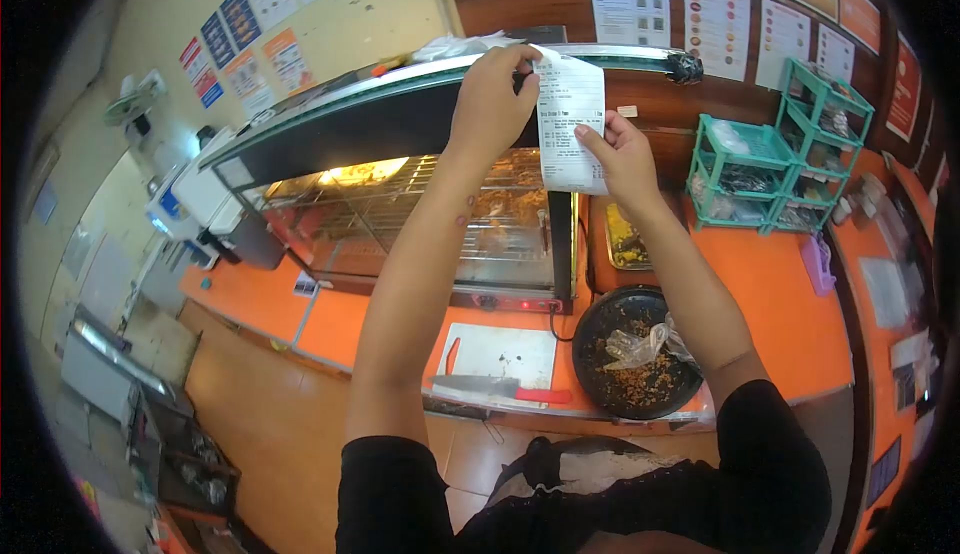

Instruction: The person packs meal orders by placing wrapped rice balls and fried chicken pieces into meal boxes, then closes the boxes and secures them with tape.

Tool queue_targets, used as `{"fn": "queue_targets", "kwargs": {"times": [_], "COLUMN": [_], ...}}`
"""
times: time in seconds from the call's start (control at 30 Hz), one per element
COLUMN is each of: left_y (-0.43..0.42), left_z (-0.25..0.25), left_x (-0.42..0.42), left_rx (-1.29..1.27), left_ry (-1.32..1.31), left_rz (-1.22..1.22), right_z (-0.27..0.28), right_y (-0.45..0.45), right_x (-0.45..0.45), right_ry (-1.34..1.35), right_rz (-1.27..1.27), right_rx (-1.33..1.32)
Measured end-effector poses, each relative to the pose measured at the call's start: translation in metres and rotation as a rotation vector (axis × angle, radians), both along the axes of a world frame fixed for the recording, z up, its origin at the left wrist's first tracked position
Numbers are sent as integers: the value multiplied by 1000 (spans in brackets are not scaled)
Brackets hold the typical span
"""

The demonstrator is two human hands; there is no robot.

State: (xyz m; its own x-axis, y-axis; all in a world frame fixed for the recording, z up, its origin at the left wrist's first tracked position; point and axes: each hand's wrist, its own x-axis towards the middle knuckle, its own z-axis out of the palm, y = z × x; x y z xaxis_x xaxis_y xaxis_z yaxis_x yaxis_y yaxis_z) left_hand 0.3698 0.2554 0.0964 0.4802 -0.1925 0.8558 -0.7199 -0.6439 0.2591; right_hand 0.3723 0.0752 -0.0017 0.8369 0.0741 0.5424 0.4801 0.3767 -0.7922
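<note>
A long printed paper receipt [568, 104] hangs upright at the top edge of the glass food warmer [420, 224]. My left hand [497, 94] pinches its upper left corner, near the cabinet's top rail. Lower down on the right side, my right hand [622, 157] grips the paper's edge, with the thumb lying on the print. Behind the glass, pieces of browned food rest on wire racks under a warm lamp.
Below, a red-handled knife [500, 388] lies across a white cutting board [495, 349]. Beside it, a round black pan [640, 404] holds crumbs and a crumpled plastic bag [645, 344]. A yellow food tray [627, 239] and green plastic shelves [745, 154] stand on the orange counter [770, 304].
</note>
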Motion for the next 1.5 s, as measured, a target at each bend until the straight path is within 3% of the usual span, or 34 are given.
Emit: {"fn": "queue_targets", "kwargs": {"times": [0.03, 0.2, 0.27, 0.37, 0.9, 1.3, 1.37, 1.5], "left_y": [3, 6, 7, 11, 1, -3, 2, 4], "left_z": [-3, -2, -2, -7, -16, -19, -17, -20], "left_x": [10, 17, 21, 30, 43, 48, 48, 49], "left_rx": [149, 240, 322, 434, 379, 254, 221, 165], "left_ry": [-147, -298, -480, -401, -367, -378, -264, -337], "left_rz": [33, 48, -6, -74, -20, -12, -50, -23], "right_z": [-2, -8, -10, -12, -40, -69, -72, -75], "right_y": [0, 6, 9, 15, 2, -13, -13, -9], "right_x": [5, 7, -2, -17, -60, -53, -47, -42], "right_ry": [24, 48, 48, 67, 133, 174, 175, 194], "right_rz": [-9, -64, -87, -77, -123, -13, 21, 61], "right_rx": [-12, 2, -15, 19, -34, 19, 55, 47]}}
